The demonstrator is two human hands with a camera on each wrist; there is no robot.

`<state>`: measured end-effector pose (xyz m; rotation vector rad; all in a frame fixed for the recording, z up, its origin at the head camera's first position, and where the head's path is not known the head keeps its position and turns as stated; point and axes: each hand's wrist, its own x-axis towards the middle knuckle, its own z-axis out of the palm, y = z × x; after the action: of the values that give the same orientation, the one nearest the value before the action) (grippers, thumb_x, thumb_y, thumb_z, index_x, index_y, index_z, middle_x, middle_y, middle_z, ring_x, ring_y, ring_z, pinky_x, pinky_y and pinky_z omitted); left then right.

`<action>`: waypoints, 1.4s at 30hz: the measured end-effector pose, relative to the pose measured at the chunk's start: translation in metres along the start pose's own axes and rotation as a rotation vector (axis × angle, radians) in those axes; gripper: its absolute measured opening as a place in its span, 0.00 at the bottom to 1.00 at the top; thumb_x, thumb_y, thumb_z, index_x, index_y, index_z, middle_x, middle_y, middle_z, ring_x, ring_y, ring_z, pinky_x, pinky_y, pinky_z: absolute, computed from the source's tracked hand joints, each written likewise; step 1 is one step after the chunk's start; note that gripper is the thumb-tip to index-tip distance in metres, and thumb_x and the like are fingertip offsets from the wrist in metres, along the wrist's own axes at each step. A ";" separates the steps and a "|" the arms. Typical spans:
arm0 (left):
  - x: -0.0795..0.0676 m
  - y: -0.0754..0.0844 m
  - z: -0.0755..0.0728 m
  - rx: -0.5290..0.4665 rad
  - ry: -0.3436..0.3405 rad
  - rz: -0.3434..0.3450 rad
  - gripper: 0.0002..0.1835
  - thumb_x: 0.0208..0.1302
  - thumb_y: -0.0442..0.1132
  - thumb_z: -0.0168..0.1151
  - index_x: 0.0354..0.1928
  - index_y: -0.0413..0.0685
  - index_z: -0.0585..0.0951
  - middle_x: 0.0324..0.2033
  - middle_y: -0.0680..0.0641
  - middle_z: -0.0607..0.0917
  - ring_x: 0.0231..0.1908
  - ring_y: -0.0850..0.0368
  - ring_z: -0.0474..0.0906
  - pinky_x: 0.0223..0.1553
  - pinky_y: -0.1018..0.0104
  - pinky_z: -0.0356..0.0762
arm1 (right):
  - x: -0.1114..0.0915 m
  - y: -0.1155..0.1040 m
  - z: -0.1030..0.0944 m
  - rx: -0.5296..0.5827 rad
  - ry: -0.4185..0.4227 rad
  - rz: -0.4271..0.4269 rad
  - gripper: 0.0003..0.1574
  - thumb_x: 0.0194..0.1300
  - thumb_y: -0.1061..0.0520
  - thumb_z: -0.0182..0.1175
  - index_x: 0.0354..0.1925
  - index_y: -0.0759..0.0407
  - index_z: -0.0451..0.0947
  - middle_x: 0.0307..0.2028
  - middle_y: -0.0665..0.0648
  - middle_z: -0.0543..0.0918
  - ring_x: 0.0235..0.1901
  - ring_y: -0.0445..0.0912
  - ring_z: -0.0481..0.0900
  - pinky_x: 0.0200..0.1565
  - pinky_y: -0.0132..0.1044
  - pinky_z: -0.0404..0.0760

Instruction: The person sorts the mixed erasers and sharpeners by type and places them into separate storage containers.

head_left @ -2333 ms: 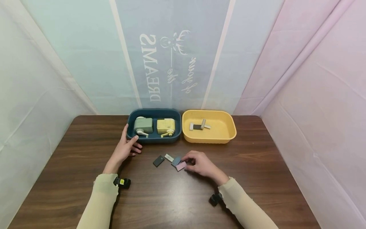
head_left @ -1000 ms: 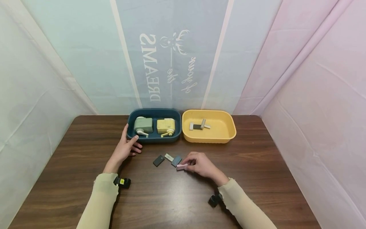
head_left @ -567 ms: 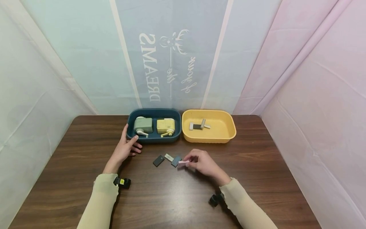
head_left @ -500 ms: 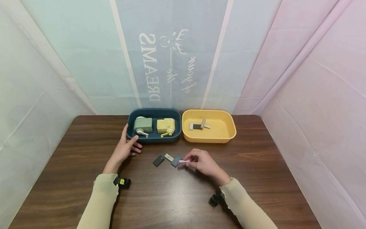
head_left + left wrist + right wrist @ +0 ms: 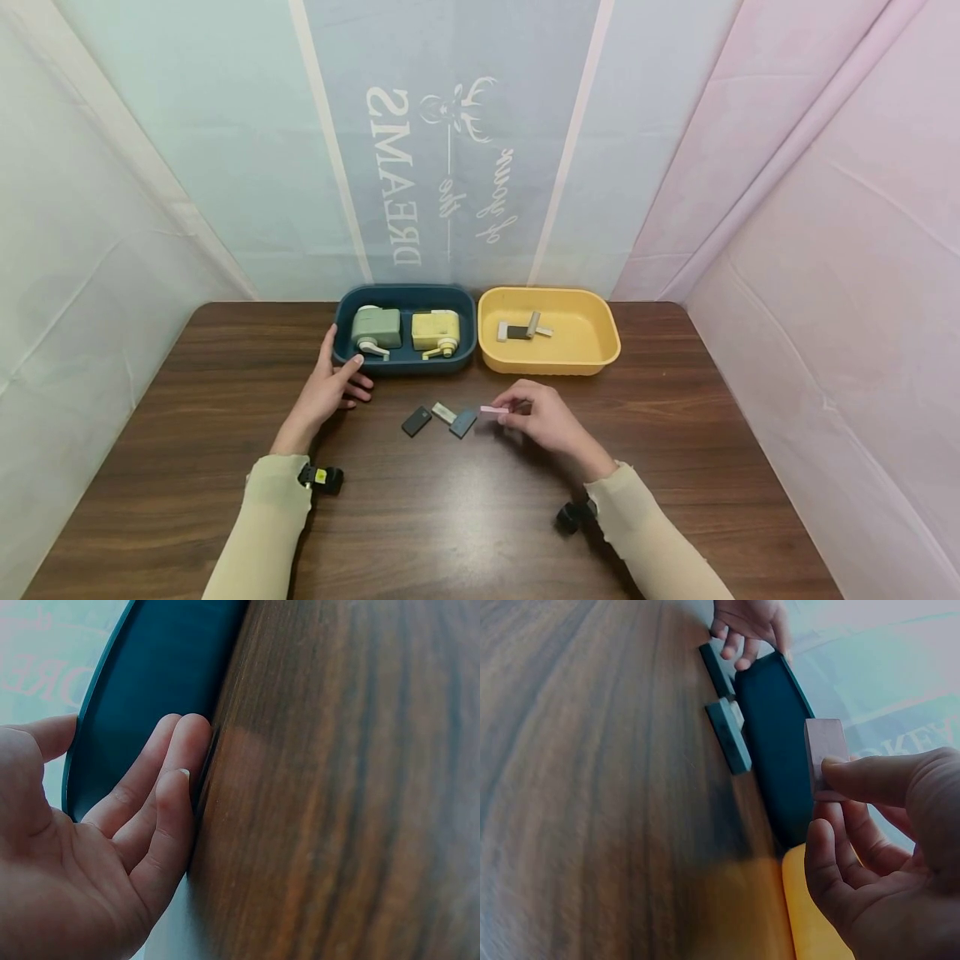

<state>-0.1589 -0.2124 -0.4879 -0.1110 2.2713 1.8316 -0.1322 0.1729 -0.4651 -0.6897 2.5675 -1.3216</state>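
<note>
My right hand (image 5: pixel 546 417) pinches a pink eraser (image 5: pixel 826 754) between thumb and fingers, raised above the table in front of the yellow bin (image 5: pixel 551 367). To its left on the table lie a blue-grey eraser (image 5: pixel 463 422), a pale eraser (image 5: pixel 443 412) and a black eraser (image 5: pixel 416 421). My left hand (image 5: pixel 330 387) rests at the front left corner of the dark blue bin (image 5: pixel 405 365), thumb at the rim. In the left wrist view, several fairly straight fingers (image 5: pixel 161 825) touch the bin's outer wall.
Inside the blue bin sit a green crank pencil sharpener (image 5: pixel 377 327) and a yellow one. The yellow bin, side by side with it, holds several small blocks, including a dark one (image 5: pixel 517 332). Fabric backdrops (image 5: pixel 660 125) stand behind and beside the wooden table (image 5: pixel 450 533).
My right hand has picked the pink eraser up from beside the blue-grey one, tilted it, and moved it up, away from me and slightly right. The left hand stays put.
</note>
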 end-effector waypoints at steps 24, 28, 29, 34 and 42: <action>0.000 -0.001 -0.001 -0.007 0.000 0.007 0.42 0.78 0.54 0.49 0.77 0.79 0.30 0.36 0.36 0.87 0.32 0.46 0.87 0.31 0.57 0.81 | 0.006 0.001 -0.045 -0.052 0.075 0.002 0.10 0.62 0.64 0.69 0.41 0.51 0.85 0.35 0.48 0.82 0.35 0.45 0.78 0.39 0.39 0.78; 0.000 0.000 -0.001 -0.006 -0.002 0.007 0.43 0.76 0.57 0.49 0.77 0.79 0.31 0.37 0.36 0.87 0.32 0.46 0.87 0.31 0.57 0.81 | 0.007 0.002 -0.052 -0.042 0.096 0.010 0.09 0.62 0.64 0.69 0.41 0.53 0.85 0.35 0.49 0.83 0.36 0.45 0.79 0.41 0.41 0.80; 0.000 0.000 -0.001 -0.005 -0.004 0.007 0.43 0.76 0.57 0.49 0.77 0.79 0.30 0.37 0.35 0.87 0.32 0.46 0.87 0.32 0.57 0.81 | 0.007 0.002 -0.053 -0.038 0.099 0.017 0.08 0.62 0.63 0.69 0.41 0.54 0.85 0.36 0.49 0.83 0.37 0.46 0.79 0.41 0.41 0.80; 0.000 0.000 -0.001 -0.008 -0.006 0.008 0.43 0.76 0.57 0.49 0.76 0.80 0.30 0.37 0.35 0.87 0.32 0.45 0.87 0.32 0.57 0.81 | 0.011 0.002 -0.064 -0.012 0.111 0.043 0.08 0.62 0.62 0.70 0.41 0.56 0.85 0.38 0.52 0.84 0.40 0.47 0.79 0.44 0.44 0.80; 0.000 0.001 -0.001 -0.008 -0.010 0.009 0.42 0.77 0.55 0.48 0.77 0.78 0.30 0.37 0.35 0.87 0.32 0.45 0.87 0.32 0.57 0.81 | 0.023 0.009 -0.084 -0.008 0.110 0.064 0.06 0.62 0.63 0.69 0.40 0.57 0.85 0.38 0.53 0.84 0.40 0.48 0.79 0.44 0.44 0.81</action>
<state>-0.1590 -0.2130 -0.4867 -0.0932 2.2622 1.8413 -0.1852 0.2269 -0.4211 -0.5460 2.6575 -1.3659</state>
